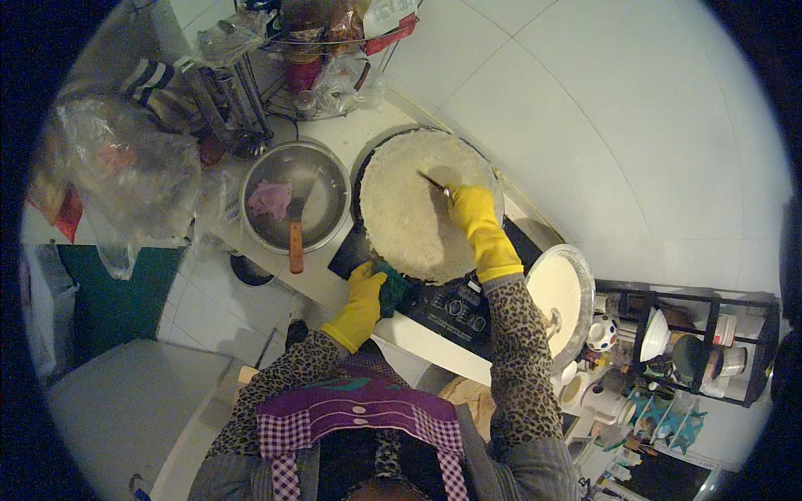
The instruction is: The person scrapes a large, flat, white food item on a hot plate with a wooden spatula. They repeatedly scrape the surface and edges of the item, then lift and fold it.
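A wide, round sheet of pale batter [407, 206] covers a dark griddle that sits on a black electric cooktop [454, 313]. Over its right part, my right hand [477, 219], in a yellow rubber glove, grips a thin tool [433, 181] with a dark blade or edge; its exact kind is unclear. My left hand [362, 300], gloved alike, holds a dark green cloth [391, 289] at the griddle's lower left edge. To the left, a steel bowl [250, 232] holds a pink cloth [270, 199] and a spatula with a wooden handle [296, 247].
A large bowl of cream-coloured batter [554, 294] with a ladle stands beside my right forearm. Plastic bags [135, 169] and a wire rack [326, 116] stand at the left and back. A tiled wall borders the counter; dishes fill a black shelf [711, 313] at right.
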